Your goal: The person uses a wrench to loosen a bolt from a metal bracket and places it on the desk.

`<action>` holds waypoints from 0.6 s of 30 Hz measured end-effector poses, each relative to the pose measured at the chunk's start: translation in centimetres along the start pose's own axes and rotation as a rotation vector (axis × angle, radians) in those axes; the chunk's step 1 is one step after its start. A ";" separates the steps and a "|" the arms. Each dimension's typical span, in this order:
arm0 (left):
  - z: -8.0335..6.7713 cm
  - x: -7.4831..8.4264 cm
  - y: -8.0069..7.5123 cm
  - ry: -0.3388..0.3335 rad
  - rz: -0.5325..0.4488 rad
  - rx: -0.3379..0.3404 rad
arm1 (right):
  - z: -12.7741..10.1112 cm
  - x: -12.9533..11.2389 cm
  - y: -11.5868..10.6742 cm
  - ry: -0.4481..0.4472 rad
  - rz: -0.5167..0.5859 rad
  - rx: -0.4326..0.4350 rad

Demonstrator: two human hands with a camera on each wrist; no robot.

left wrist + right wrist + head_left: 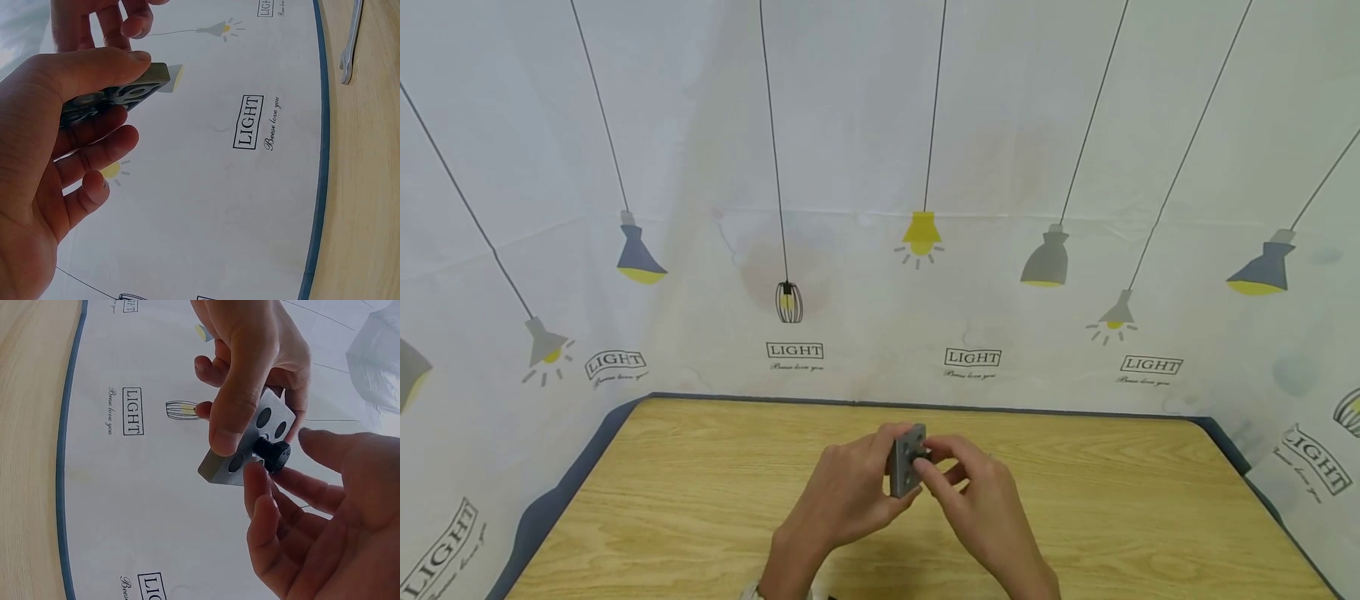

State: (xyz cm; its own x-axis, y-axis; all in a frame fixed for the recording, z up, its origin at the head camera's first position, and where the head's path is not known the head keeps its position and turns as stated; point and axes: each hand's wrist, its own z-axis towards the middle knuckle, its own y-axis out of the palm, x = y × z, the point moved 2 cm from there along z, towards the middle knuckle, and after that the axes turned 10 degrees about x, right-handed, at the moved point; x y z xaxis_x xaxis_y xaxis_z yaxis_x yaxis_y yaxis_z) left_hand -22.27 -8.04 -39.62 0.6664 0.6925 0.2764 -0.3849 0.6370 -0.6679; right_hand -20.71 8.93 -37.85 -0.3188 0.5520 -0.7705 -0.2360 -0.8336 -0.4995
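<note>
A small grey metal block [904, 473] with several round holes stands tilted between both hands over the table. My left hand [850, 492] grips it by its edges, the thumb lying along one side in the left wrist view. From the block's face [250, 439] sticks out a black bolt [278, 456], its shank end at one of the holes and its head outward. My right hand [988, 504] holds this bolt with thumb and curled fingers around the head. In the left wrist view the left fingers hide part of the block.
A wooden table [700, 500] with a dark blue edge lies below the hands. A silver wrench [349, 59] rests on it in the left wrist view. White sheeting [850, 150] printed with lamps surrounds the table at the back and sides.
</note>
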 end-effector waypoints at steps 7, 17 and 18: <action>0.0 0.1 0.0 -0.014 -0.005 -0.022 | 0.1 0.3 0.0 0.122 0.029 -0.005; 0.0 0.2 0.1 0.011 0.004 0.006 | 0.0 0.4 0.1 0.066 0.028 0.006; 0.0 0.2 0.1 0.014 0.007 0.008 | 0.0 0.4 0.1 0.060 0.021 0.010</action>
State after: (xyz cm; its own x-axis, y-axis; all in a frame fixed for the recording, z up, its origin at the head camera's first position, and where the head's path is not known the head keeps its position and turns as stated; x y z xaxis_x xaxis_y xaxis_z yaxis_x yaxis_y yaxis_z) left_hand -22.14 -7.80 -39.66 0.6727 0.6918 0.2623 -0.3942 0.6351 -0.6643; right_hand -20.90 9.03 -38.19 -0.2682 0.5319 -0.8032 -0.2396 -0.8444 -0.4792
